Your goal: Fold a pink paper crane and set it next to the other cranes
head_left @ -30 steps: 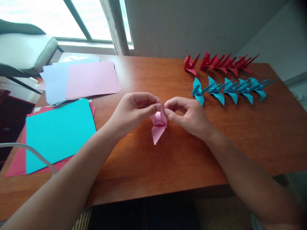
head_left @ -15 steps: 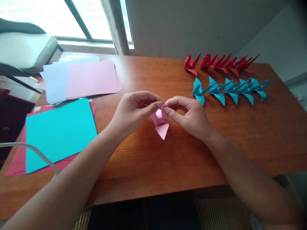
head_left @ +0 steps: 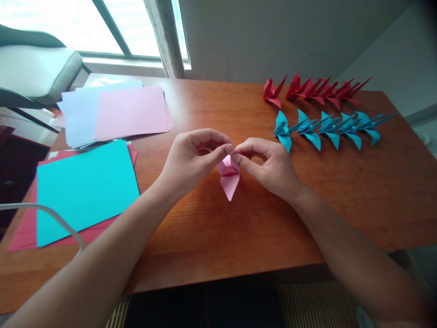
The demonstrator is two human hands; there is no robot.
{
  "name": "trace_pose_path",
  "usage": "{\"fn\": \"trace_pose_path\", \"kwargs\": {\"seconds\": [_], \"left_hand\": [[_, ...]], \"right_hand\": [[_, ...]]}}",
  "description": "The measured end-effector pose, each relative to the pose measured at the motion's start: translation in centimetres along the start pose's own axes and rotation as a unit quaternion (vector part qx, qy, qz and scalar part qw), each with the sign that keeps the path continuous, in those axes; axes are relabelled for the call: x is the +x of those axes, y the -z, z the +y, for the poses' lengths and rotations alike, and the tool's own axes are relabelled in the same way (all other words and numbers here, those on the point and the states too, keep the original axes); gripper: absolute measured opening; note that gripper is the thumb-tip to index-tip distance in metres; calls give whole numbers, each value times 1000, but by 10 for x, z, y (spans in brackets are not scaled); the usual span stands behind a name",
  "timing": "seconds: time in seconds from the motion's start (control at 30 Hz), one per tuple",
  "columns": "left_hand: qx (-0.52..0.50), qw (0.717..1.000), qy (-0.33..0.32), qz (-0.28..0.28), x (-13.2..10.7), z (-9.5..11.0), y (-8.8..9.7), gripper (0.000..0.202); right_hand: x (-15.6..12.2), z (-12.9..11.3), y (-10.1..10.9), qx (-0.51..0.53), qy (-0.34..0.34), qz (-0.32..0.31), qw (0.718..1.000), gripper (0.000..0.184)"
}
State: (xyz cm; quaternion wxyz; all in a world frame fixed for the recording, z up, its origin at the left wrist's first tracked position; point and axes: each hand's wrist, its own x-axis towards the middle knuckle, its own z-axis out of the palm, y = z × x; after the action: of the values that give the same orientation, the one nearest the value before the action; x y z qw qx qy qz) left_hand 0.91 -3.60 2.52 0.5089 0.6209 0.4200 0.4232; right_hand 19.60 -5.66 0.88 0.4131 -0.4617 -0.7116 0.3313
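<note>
A small pink origami piece (head_left: 230, 184) hangs between my hands above the middle of the table, one pointed flap turned down toward me. My left hand (head_left: 196, 157) pinches its far edge between thumb and index finger. From the other side my right hand (head_left: 268, 164) pinches the same far edge, its fingertips almost meeting the left ones. The part under the fingertips is hidden. To the right lie folded paper cranes: a row of blue cranes (head_left: 282, 131) and, behind it, a row of red cranes (head_left: 273, 94).
On the left of the wooden table (head_left: 218, 246) lie blue sheets (head_left: 85, 191) over red sheets (head_left: 22, 234). Farther back is a stack of pink paper (head_left: 131, 114) beside pale blue sheets (head_left: 80, 118). A white cable (head_left: 51, 214) crosses near my left forearm. A chair (head_left: 37, 68) stands beyond.
The pink paper's lower flap has swung slightly to the left and down. Both hands keep their pinch, with the right hand shifted a trace.
</note>
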Motion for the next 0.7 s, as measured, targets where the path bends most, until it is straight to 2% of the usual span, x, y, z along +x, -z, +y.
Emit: {"fn": "trace_pose_path", "kwargs": {"seconds": [0.33,0.53,0.7], "left_hand": [[-1,1000,4,9,1,-3,-2,14],[-16,1000,15,9,0,-2,-1,17],[-33,998,34,-33,2,-1,3,23]], "right_hand": [[0,1,-1,8,-1,-7,1000,23],[0,1,-1,10,3,-3,1000,20],[0,1,0,0,9,2,1000,19]]}}
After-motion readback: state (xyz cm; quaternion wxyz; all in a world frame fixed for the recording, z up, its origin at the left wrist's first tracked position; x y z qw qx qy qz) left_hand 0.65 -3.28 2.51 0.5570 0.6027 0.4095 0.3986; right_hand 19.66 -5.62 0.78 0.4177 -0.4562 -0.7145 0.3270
